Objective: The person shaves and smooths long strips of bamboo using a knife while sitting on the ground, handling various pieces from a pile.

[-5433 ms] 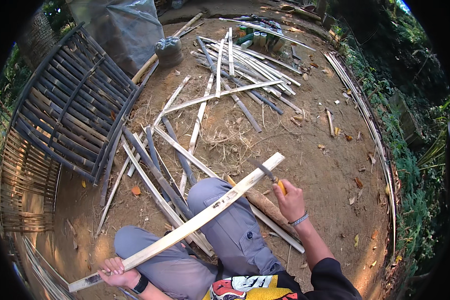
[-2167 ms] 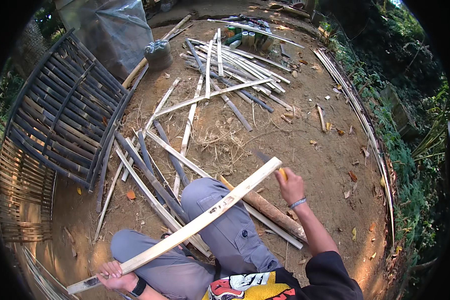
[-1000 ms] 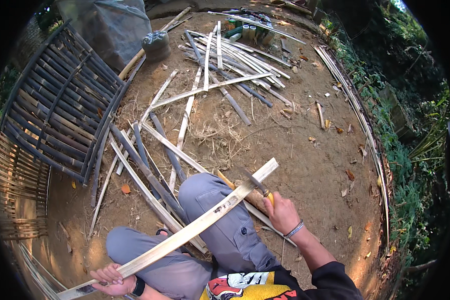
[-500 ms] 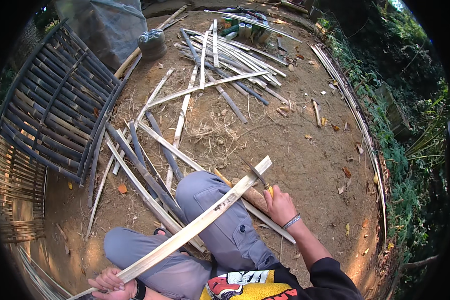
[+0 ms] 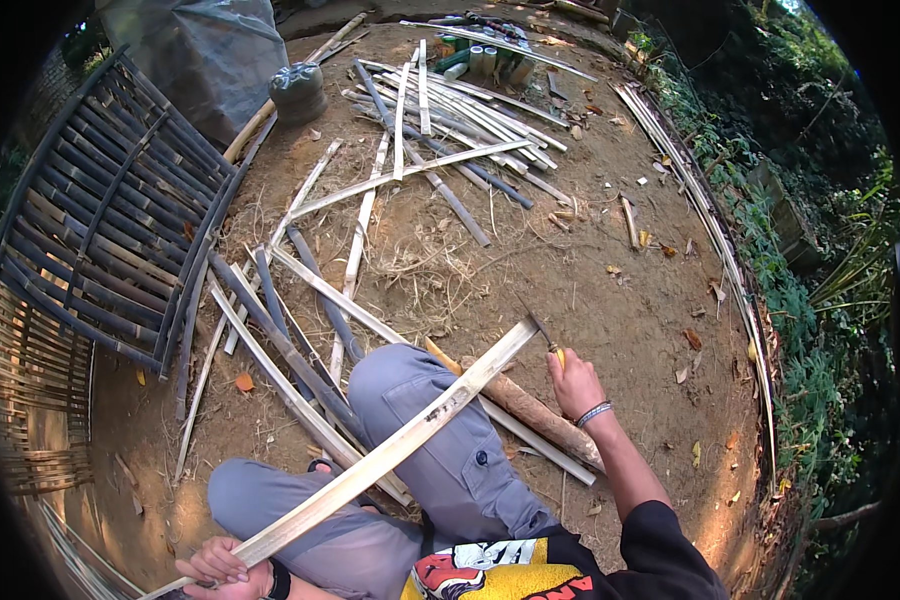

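Note:
A long pale bamboo strip [image 5: 400,446] slants up across my bent legs from lower left to the middle. My left hand [image 5: 220,568] is closed around its near end at the lower left. In my right hand [image 5: 576,386] is a knife [image 5: 540,325], gripped by its yellow handle. The thin dark blade points up and left, at the strip's far end; whether it touches the strip I cannot tell. Beneath that end lies a round brown log [image 5: 540,410], beside my raised knee, with another pale strip [image 5: 540,445] running under it.
Split bamboo strips [image 5: 470,110] are heaped on the dirt ahead, with shavings [image 5: 430,270] nearer. Dark and pale bamboo pieces [image 5: 280,345] lie left of my knee. A dark bamboo rack [image 5: 120,210] stands at left. Long strips [image 5: 700,210] edge the plants at right.
My right hand has shifted a little to the right with the knife. The blade has gone from across the strip near its far end to the very end. My left hand stays put.

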Demonstrator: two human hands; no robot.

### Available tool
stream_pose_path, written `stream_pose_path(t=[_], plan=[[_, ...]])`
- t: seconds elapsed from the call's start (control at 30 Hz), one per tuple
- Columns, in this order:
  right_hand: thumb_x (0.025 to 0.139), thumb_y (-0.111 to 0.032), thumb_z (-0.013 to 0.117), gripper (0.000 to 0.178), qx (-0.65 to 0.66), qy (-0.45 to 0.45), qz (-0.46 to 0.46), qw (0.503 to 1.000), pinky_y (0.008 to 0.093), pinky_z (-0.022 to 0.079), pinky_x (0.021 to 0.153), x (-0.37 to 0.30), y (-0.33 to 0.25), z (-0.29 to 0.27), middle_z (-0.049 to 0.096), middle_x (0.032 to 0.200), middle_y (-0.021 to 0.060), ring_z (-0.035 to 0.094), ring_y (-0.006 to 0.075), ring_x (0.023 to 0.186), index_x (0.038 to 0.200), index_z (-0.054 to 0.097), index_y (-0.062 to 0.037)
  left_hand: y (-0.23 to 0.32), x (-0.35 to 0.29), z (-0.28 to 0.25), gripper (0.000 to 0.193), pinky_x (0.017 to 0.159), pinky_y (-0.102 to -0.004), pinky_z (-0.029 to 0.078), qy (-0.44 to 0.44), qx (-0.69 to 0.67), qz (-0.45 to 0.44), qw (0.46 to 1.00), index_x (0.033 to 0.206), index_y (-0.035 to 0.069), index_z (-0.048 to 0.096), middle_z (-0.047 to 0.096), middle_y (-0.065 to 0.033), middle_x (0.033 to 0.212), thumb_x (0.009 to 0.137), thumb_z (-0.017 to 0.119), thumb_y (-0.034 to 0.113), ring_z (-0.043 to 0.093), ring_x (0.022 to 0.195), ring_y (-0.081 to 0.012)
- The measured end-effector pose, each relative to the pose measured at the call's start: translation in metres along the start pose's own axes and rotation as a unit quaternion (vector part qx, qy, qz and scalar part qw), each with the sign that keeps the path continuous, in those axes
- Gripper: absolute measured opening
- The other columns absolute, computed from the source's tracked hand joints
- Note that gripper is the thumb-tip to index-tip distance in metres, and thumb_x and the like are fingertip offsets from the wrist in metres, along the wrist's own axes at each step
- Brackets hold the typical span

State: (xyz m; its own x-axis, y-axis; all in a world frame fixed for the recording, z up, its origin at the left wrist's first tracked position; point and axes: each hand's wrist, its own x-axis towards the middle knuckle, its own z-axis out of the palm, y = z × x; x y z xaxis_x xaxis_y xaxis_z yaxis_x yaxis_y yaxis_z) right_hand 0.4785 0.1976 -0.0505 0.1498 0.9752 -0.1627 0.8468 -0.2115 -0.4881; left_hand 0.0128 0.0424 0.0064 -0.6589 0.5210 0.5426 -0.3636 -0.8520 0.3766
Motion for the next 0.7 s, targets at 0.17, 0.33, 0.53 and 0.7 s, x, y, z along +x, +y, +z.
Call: stream_pose_path(t=[0.17,0.33,0.53,0.7], plan=[[0.097,-0.04,0.045,0.044,-0.049,-0.057,-0.02,0.997,0.056,0.048,0.069,-0.002,-0.003,-0.002,0.061,0.075,0.0306,0.06,0.0486,0.075,0.091,0.054,0.0033,0.005,0.002,0.007,0.039,0.037,-0.0223,0.027,0.011,0.028,0.016,0.999,0.07,0.012,0.031,0.031,-0.0005,0.049,0.101,0.035,0.037,0.03,0.033,-0.0097],[0.096,-0.042,0.047,0.05,-0.047,0.015,0.005,0.999,0.0542,0.047,0.071,0.018,0.017,-0.023,0.061,0.08,0.0318,0.06,0.049,0.078,0.086,0.057,0.0065,0.007,0.002,0.003,0.039,0.035,-0.0213,0.023,0.002,-0.012,0.006,1.0,0.071,0.012,0.031,0.03,0.0002,0.049,0.101,0.035,0.036,0.028,0.034,-0.0094],[0.094,-0.041,0.053,0.046,0.026,-0.008,0.069,0.997,0.0488,0.049,0.063,0.025,0.09,0.011,0.062,0.073,0.0271,0.063,0.0415,0.068,0.085,0.056,0.0036,0.027,0.001,-0.019,0.038,0.035,-0.0214,0.022,0.043,-0.01,-0.001,0.999,0.071,0.012,0.032,0.029,-0.0004,0.051,0.101,0.035,0.036,0.027,0.036,-0.0089],[0.097,-0.043,0.049,0.034,0.478,0.005,0.213,0.852,0.0244,0.031,0.034,0.019,0.082,0.02,0.042,0.057,-0.0022,0.042,0.0085,0.04,0.088,0.05,-0.0102,0.027,0.027,0.001,0.036,0.038,-0.0212,0.025,0.091,0.032,0.008,0.995,0.072,0.011,0.034,0.032,-0.0001,0.053,0.099,0.039,0.034,0.028,0.037,-0.0088]])
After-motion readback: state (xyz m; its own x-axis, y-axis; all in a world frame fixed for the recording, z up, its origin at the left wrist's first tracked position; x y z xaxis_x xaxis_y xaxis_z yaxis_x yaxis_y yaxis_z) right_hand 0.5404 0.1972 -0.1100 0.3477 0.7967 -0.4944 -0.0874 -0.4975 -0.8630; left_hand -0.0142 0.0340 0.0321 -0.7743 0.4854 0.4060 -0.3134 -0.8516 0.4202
